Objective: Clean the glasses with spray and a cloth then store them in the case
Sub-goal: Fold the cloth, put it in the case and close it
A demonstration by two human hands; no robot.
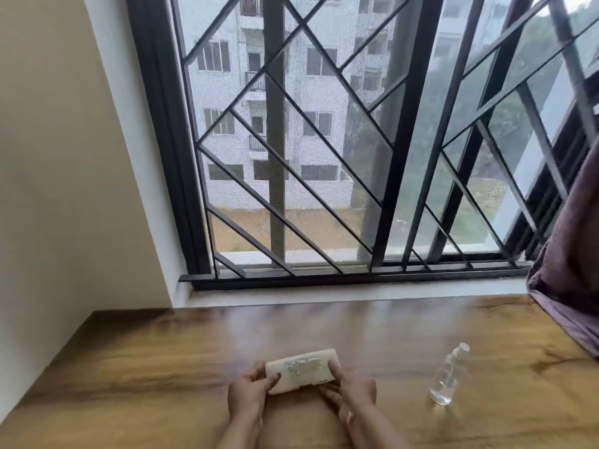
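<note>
Case at near edge of table, left hand curled round its left end, right hand round its right end, forefinger on top. Spray bottle standing well apart, rightward.

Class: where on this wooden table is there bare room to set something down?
Broad bare wooden table left of the left hand, and behind the cream rectangular case up to the window sill. A narrower gap separates the right hand from the clear plastic spray bottle. Crowded: both hands on the case; purple curtain at right.
</note>
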